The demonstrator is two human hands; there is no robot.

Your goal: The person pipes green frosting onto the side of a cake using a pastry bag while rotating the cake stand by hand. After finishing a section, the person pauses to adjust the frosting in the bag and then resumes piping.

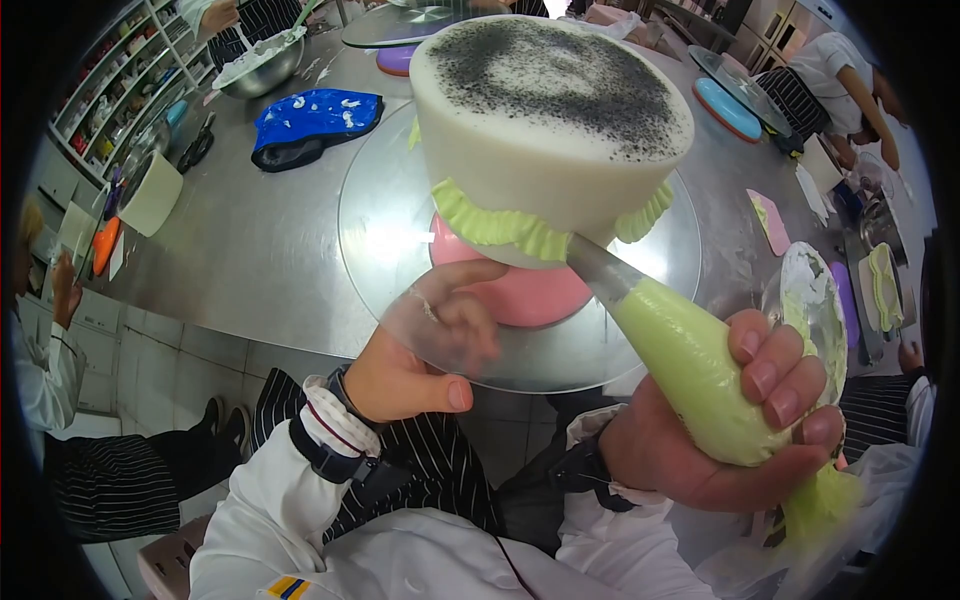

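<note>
My right hand is wrapped round a piping bag filled with pale green cream. Its metal tip touches the lower side of a tall white cake form, at the end of a ruffled green cream border. Dark specks cover the top of the form. Beneath is a clear glass turntable with a pink base. My left hand is at the turntable's near edge, thumb and index finger apart; its other fingers are loosely bent and show through the glass, close to the pink base.
A blue mitt-like item and a bowl of cream lie to the left on the steel table. Another cream-smeared bowl stands close by my right hand. Co-workers stand left and right, near further forms and turntables.
</note>
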